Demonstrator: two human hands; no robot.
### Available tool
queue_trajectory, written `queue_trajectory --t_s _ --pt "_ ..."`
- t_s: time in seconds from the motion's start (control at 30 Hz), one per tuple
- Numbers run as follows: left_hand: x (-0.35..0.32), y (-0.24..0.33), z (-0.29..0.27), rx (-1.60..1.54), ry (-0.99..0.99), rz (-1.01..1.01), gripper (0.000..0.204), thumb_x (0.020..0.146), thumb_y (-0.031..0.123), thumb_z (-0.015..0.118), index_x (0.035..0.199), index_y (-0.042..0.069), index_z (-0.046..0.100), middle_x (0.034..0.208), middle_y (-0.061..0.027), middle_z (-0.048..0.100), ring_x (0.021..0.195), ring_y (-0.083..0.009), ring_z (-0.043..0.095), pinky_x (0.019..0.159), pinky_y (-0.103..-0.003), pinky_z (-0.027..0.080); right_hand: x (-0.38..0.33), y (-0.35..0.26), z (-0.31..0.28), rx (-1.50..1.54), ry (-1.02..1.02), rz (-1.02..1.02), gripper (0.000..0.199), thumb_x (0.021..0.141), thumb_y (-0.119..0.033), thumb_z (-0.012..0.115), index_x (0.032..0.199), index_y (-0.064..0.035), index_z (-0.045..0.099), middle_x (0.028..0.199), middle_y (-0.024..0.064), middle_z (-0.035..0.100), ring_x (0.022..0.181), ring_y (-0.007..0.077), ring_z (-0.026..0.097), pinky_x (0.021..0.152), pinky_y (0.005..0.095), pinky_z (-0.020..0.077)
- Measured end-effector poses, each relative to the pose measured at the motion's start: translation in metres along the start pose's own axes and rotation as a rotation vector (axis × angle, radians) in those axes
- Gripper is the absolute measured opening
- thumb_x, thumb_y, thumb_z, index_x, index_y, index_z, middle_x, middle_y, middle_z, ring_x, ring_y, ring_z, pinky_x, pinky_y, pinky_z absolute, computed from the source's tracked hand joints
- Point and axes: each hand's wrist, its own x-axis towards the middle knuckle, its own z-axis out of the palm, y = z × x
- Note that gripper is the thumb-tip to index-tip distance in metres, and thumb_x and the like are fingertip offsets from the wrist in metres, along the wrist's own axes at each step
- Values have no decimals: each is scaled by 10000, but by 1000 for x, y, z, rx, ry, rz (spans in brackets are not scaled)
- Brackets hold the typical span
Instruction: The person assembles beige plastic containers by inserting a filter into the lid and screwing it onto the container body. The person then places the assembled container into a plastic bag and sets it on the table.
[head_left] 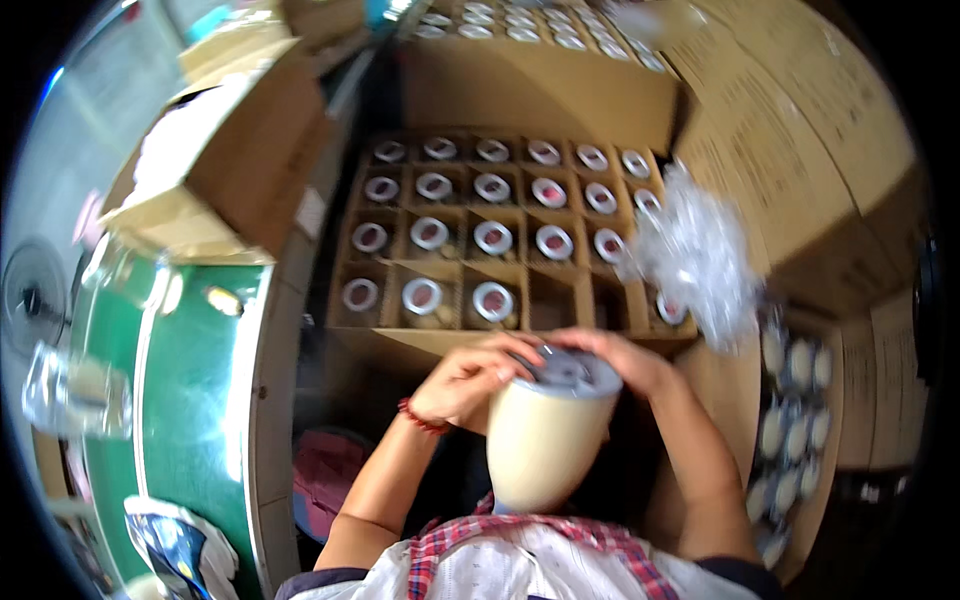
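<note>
Close to my body I hold a cream tapered tumbler (548, 440) with a greyish, see-through lid (570, 372). My left hand (475, 375) grips the lid's near-left edge, fingers bent over the top and a red bead bracelet on the wrist. My right hand (630, 358) curls around the right side of the rim, with its fingers along the far edge. Just beyond my hands stands a cardboard carton (400, 335) split by dividers, holding rows of round-lidded containers (493, 237). Two cells at its near right show no lid.
Crumpled clear plastic (695, 255) lies over the carton's right edge. At right, an open box (830, 450) holds several cream pieces, below stacked cartons (800, 130). A green table (195, 380) at left carries a clear container (75, 390); a fan (35, 300) stands beyond.
</note>
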Motion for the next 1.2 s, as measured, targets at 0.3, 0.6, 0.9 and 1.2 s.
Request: queue_trajectory --t_s 0.3,0.6,0.9,1.2 --pt "24 30 67 900 -12 160 161 847 152 632 957 60 704 975 -58 686 1039 -237 599 1023 -443 335 41 38 -1 526 -220 -133 556 1011 -406 356 1278 61 496 1283 173 554 1204 239 518 1060 323 358" --pt "9 -32 -9 15 -47 123 250 923 273 573 910 47 681 919 -129 665 1172 -358 489 1074 -573 267 -6 23 -7 -97 94 44 548 1010 -443 378 1255 24 527 1211 135 593 1145 193 542 996 316 397" --pt "34 32 88 1065 105 99 103 841 105 648 913 38 679 973 -74 686 965 -242 631 1001 -411 357 65 64 -6 709 -241 -165 445 1005 -292 417 1316 24 461 1290 193 547 1160 235 556 1036 327 399" --pt "4 -24 -3 1 -17 169 308 862 304 621 800 22 729 892 -117 701 1093 -296 539 1120 -489 180 -5 20 22 -105 151 -191 410 984 -312 486 1185 24 607 1168 141 640 1113 192 577 972 289 406"
